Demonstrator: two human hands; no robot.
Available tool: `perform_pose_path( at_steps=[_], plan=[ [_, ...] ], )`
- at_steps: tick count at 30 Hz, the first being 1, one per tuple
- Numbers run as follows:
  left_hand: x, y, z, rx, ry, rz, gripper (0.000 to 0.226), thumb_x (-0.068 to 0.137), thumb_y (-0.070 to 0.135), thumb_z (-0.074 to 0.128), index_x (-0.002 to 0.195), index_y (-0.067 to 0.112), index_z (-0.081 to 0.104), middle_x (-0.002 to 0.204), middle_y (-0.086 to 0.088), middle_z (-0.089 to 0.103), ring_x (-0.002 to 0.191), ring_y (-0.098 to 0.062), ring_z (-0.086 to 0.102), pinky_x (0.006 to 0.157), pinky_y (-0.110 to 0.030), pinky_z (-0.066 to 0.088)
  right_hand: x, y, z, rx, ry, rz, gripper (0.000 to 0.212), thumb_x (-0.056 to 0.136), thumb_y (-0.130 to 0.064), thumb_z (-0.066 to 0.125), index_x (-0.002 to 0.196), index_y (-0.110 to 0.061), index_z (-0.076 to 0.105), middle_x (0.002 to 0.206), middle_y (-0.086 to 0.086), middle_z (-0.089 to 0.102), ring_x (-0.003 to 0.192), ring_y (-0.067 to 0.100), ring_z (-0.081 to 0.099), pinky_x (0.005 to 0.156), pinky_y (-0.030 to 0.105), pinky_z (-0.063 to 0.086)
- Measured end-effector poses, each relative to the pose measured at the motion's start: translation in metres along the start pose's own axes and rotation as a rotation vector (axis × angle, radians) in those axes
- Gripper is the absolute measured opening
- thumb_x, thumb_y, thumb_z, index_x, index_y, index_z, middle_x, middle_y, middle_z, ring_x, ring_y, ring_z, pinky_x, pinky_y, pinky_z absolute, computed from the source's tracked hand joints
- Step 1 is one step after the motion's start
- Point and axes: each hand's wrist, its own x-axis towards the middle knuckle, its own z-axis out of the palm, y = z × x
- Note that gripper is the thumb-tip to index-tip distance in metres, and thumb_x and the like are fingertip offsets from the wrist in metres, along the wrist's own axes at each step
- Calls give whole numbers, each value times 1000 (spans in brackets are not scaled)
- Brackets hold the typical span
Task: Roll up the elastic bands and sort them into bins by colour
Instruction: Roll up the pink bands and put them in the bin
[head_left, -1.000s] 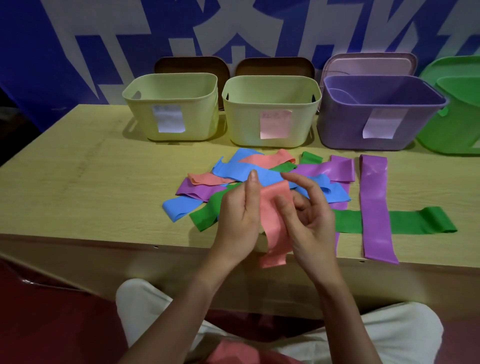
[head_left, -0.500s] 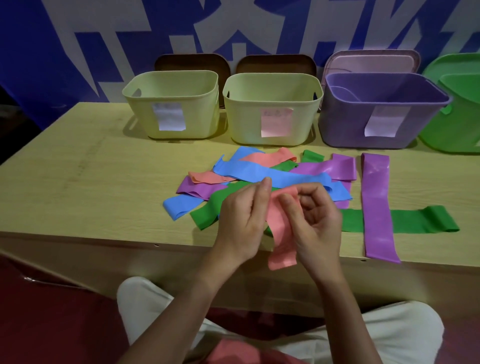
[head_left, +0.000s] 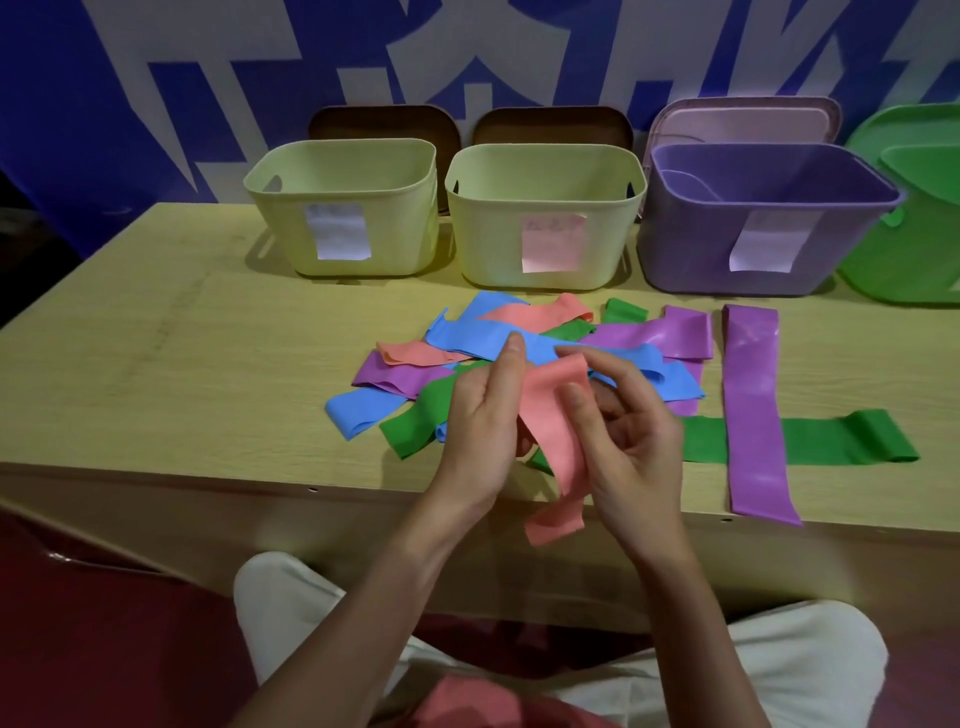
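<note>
A pale wooden table (head_left: 156, 364) stands against a blue wall banner with large white shapes (head_left: 156, 78); below its near edge the floor looks dark red. Along the back of the table sit four bins: a pale yellow bin (head_left: 343, 208) with a white label, a second yellow bin (head_left: 545, 218) with a pink label, a purple bin (head_left: 769, 218) with a white label, and a green bin (head_left: 909, 249) cut off by the frame edge. Lids lean behind them, two brown and one pinkish.

In front of the bins lies a loose heap of flat elastic bands (head_left: 519, 348), blue, salmon, purple and green, crossing over one another. Off to the right a long purple band (head_left: 753, 410) lies straight across a long green band (head_left: 831, 439).

Over the near edge, the left hand (head_left: 483, 426) and the right hand (head_left: 623, 431) hold a salmon band (head_left: 556, 426) between them, each grip curled onto it; its lower end hangs past the table edge. The hands hide part of the heap.
</note>
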Motion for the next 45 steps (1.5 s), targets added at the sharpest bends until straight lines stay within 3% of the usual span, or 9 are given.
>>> perform_pose_path(
  at_steps=[4,7,15,20,24,33,38,42,45],
  plan=[
    [1,0,-1,62,-10,13,55,99,36,46,55,3,37,53,-5,28,49,-15,29,46,-27,22,-1,2,-1,-41,13,-9,5,92,-14,58,96,-13,61,71,18,61,61,39,54,49,40,39],
    [0,-1,-3,164,-59,95,53,101,40,39,52,23,30,49,8,28,49,-10,28,49,-31,26,0,4,-1,-69,41,-20,4,91,-15,60,90,-11,60,62,-1,57,52,18,48,46,27,36],
    [-5,-9,-6,374,-48,384,42,98,39,29,60,22,30,52,6,31,49,-7,29,49,-34,28,-1,4,0,-11,36,22,11,88,-25,59,88,-14,59,68,-7,59,59,6,50,51,16,39],
    [-3,-6,-3,258,-33,278,43,96,44,30,57,25,30,50,10,30,49,-8,30,49,-38,28,-4,0,-2,76,-3,71,23,86,-20,58,107,-11,54,63,13,62,53,17,51,45,20,37],
    [-2,1,-1,177,-55,168,48,103,30,36,56,21,30,49,7,28,48,-8,29,47,-25,26,-3,3,-7,46,-1,52,27,90,-17,57,117,-20,59,56,26,43,46,14,36,43,22,29],
    [-1,-2,0,118,-52,-66,43,101,32,42,65,7,45,51,-1,31,46,-12,30,44,-24,24,-1,6,-5,-38,50,19,11,90,-15,61,98,-19,66,88,-7,70,81,7,65,68,17,49],
    [-4,-10,-5,310,-104,175,59,95,52,32,59,6,37,53,0,34,52,-12,34,52,-41,30,-2,9,-8,-102,58,12,10,90,-15,62,94,-24,66,85,-14,69,79,1,63,69,14,47],
    [-7,-11,-7,459,-102,355,42,97,44,29,60,25,29,52,10,30,49,-7,32,51,-26,25,-2,9,-8,-113,65,24,9,90,-14,61,94,-21,66,83,-11,69,75,0,62,66,13,46],
    [-7,-12,-4,359,-81,286,43,98,41,30,59,25,29,51,11,29,48,-5,29,50,-27,26,-2,8,-8,-54,27,58,14,87,-18,61,100,-13,66,87,-2,70,77,4,64,66,15,49]
  ],
)
